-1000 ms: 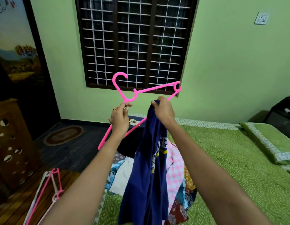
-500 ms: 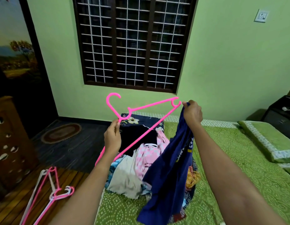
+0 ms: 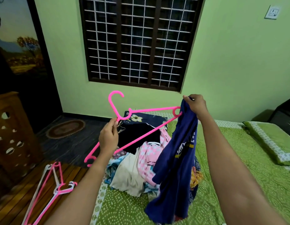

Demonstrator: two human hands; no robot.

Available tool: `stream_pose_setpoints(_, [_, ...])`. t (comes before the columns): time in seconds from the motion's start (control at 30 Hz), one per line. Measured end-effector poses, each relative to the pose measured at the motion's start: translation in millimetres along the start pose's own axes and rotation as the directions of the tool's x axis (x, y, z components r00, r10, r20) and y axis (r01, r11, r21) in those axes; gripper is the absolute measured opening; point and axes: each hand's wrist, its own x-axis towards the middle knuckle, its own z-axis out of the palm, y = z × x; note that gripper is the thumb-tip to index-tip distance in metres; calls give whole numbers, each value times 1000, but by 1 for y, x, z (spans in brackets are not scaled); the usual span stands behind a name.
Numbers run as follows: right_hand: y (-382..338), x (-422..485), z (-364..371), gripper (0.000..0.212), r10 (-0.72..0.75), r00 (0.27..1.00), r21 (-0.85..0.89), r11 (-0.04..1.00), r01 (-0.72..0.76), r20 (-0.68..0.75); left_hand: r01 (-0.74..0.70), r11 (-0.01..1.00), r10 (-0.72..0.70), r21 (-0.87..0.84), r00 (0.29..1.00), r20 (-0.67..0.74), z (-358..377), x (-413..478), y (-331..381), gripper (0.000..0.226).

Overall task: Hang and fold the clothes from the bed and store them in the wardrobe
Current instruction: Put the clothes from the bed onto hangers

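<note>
In a green-walled bedroom, under a dark barred window (image 3: pixel 137 44), beside a bed (image 3: pixel 248 161) spread with a patterned green cover. Working a navy garment (image 3: pixel 178 159) onto a pink hanger (image 3: pixel 141 120), both raised above the bed. Left hand (image 3: pixel 108 137) closed around the hanger just below its hook, tilting the frame so one end points down toward the floor. Right hand (image 3: pixel 195 105) pinching the top of the garment, now drawn out to the hanger's far end, where half a second earlier hand and cloth were only arriving and a second ago both were bunched at the hanger's middle. Looking like the shoulder being stretched over the hanger's end, though not yet seated; the rest of the cloth hanging loose down to the cover. Waiting behind, a mixed heap of clothes (image 3: pixel 137 164) on the near corner of the bed, apparently the bulk of the job still to do. Lying spare on the wooden floor (image 3: pixel 11 198) at left, pink and white hangers (image 3: pixel 51 189). Showing at the far left, a carved wooden cabinet (image 3: pixel 12 135); the wardrobe itself not clearly in view.
</note>
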Motion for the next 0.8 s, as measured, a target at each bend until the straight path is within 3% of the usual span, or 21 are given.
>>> stream_pose_setpoints(0.13, [-14,-5,16,30,-75,996,-220,972,86,58,29,1000,-29,-11,999,39,4,-4,1,31])
stream_pose_setpoints(0.3, [-15,-11,28,27,-26,999,-392,920,16,-20,4,1000,-4,7,1000,5,4,-7,4,31])
stream_pose_setpoints(0.47, [-6,-8,24,15,-7,995,-424,905,-36,-99,38,999,-35,35,997,-72,-8,-4,-4,30])
stream_pose_setpoints(0.63, [-9,-12,28,28,6,988,-461,884,-77,-154,76,997,-75,8,994,-83,-9,-4,-2,31])
stream_pose_setpoints(0.8, [-8,-9,33,34,-39,998,-322,947,21,-49,1,998,1,67,999,-33,-4,-6,3,30])
